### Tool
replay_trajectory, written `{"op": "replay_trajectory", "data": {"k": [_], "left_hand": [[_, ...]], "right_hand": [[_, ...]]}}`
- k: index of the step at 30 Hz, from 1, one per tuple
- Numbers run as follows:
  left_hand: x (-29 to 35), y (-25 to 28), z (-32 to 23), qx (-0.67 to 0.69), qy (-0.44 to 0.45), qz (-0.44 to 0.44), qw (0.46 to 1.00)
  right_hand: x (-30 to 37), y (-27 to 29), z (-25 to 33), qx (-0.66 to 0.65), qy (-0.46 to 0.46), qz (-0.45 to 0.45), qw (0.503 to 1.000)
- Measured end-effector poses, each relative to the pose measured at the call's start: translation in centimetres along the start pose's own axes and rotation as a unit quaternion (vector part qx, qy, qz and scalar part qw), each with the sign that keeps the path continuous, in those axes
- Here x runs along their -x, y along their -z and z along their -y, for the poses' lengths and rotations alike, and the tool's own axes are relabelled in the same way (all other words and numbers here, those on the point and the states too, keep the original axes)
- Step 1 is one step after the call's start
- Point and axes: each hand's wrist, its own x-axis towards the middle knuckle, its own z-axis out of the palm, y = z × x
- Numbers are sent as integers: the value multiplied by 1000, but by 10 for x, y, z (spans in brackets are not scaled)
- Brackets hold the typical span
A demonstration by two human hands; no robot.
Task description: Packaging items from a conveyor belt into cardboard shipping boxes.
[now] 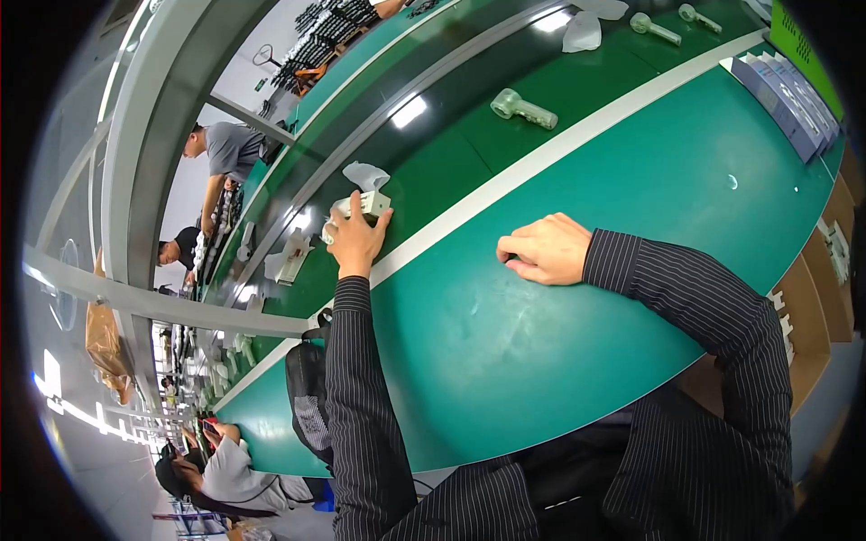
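Note:
My left hand (359,242) reaches out over the dark green belt (451,171). Its fingers and thumb are closed around a small white box-shaped item (372,204), and the palm side is hidden. Crumpled clear plastic (366,175) shows just beyond that item. My right hand (548,251) rests on the green tabletop (505,352) with its fingers curled in, and nothing shows in them. Farther along the belt lies a pale round-headed item with a handle (525,109), seemingly wrapped in clear plastic.
A white rail (559,144) divides belt and tabletop. More round-headed items (655,29) and white plastic (582,32) lie far right. Purple-grey boxes (783,104) stand by a green crate (803,45); cardboard boxes (807,334) sit right. A black bag (308,397) is beside my left arm. People work at left.

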Motion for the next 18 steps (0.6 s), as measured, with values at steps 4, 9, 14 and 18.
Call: {"op": "replay_trajectory", "data": {"k": [4,9,14,18], "left_hand": [[15,-10,-16,46,-97,-61,992],[26,3,-25,186,-225,-137,946],[41,30,-11,171,-261,-144,939],[95,40,-28,188,-360,-45,913]], "right_hand": [[-1,-1,2,-1,16,-7,1000],[-3,-3,7,-11,32,-45,998],[-12,-13,12,-22,17,-53,998],[-22,-16,18,-5,109,-267,957]]}}
